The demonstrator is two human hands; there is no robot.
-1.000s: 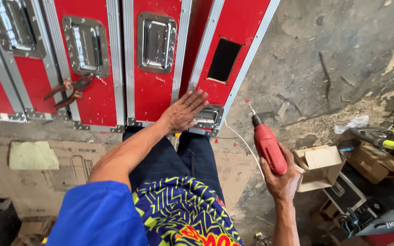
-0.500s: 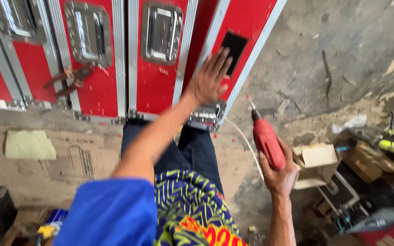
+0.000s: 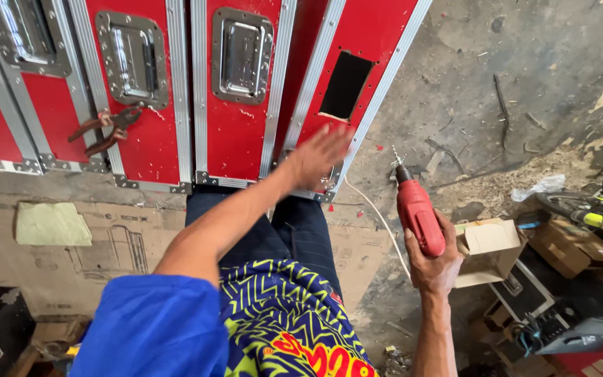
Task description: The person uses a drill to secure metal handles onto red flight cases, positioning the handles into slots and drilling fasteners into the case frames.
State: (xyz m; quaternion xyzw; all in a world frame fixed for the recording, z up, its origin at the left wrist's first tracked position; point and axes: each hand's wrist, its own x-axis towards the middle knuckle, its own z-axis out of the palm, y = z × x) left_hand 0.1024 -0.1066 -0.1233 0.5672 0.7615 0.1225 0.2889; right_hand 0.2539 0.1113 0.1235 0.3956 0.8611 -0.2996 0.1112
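Over red case (image 3: pixel 246 150): left hand (image 3: pixel 319 155) spread, grip empty; right hand (image 3: pixel 433 258) clenching drill (image 3: pixel 418 218).

There is 1 camera, worn on the person's head. It looks steeply down past the chest and legs to the floor. The red cases (image 3: pixel 239 91) lie across the top, a bit farther off. Both hands are close below it. No other view shares this scene.
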